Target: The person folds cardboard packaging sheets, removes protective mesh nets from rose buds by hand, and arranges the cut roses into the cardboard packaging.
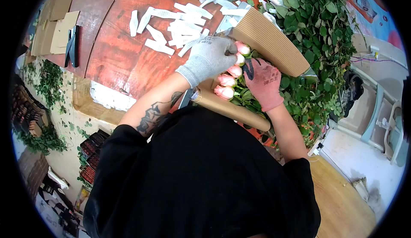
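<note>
Several pink roses [225, 81] lie in a row with their heads toward the left, between two folds of brown corrugated cardboard [272, 41]. My left hand [209, 57], in a grey glove, has its fingers bent in at the uppermost rose heads. My right hand [263, 81], in a pink glove with dark fingertips, curls its fingers round the stem side just below those heads. Green leaves show beneath my right hand. What exactly lies inside its grip is mostly hidden. A rolled cardboard edge [233, 109] runs along the near side of the flowers.
White mesh foam sleeves [186, 26] are scattered over the red tabletop [113, 52]. A black stapler [72, 46] lies at the left by cardboard pieces [64, 32]. Leafy rose stems [325, 45] are heaped on the right. A pale chair [376, 109] stands beyond them.
</note>
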`<action>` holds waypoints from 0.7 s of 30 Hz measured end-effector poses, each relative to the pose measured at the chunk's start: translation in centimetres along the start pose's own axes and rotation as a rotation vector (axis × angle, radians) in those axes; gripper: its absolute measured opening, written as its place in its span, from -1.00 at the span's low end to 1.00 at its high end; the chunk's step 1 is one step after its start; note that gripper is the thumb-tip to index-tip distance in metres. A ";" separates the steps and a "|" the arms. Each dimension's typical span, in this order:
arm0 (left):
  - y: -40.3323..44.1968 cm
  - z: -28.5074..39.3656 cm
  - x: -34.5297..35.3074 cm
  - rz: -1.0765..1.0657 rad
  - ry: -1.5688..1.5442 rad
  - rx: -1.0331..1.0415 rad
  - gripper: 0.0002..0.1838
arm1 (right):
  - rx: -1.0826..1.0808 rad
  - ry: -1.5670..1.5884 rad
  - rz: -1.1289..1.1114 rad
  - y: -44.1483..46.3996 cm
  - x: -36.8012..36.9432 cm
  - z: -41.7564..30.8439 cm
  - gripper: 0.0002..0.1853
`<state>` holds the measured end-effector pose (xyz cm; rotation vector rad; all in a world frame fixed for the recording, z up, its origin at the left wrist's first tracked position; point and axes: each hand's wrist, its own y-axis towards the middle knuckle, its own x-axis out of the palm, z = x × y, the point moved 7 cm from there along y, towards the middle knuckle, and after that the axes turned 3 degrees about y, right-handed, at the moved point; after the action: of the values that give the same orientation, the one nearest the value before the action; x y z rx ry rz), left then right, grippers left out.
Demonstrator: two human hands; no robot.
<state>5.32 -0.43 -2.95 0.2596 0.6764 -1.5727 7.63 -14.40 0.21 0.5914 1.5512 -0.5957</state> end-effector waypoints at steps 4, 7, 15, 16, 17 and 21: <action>0.0 -1.8 -0.1 0.160 -0.238 -0.039 -0.74 | -0.060 -0.028 0.033 0.0 0.3 -0.1 -0.80; -0.3 -5.6 -2.4 0.303 -0.427 -0.089 -0.74 | -0.061 -0.039 0.091 -0.2 0.2 0.1 -0.79; -2.2 0.9 -4.0 0.241 0.095 0.214 -0.73 | -0.077 -0.046 0.135 -0.3 -0.3 -0.4 -0.77; -1.8 1.6 -3.5 0.243 0.094 0.217 -0.73 | -0.078 -0.050 0.137 -0.3 -0.3 -0.4 -0.77; -1.3 2.0 -2.4 0.193 0.163 0.202 -0.73 | -0.064 -0.039 0.082 -0.2 0.2 -0.2 -0.77; -0.5 2.2 -0.6 0.251 0.201 0.282 -0.73 | -0.063 -0.009 0.077 -0.2 0.1 -0.1 -0.76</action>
<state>5.42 -1.20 -0.72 0.6932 0.5498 -1.4076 7.44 -14.47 0.16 0.5971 1.5264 -0.4893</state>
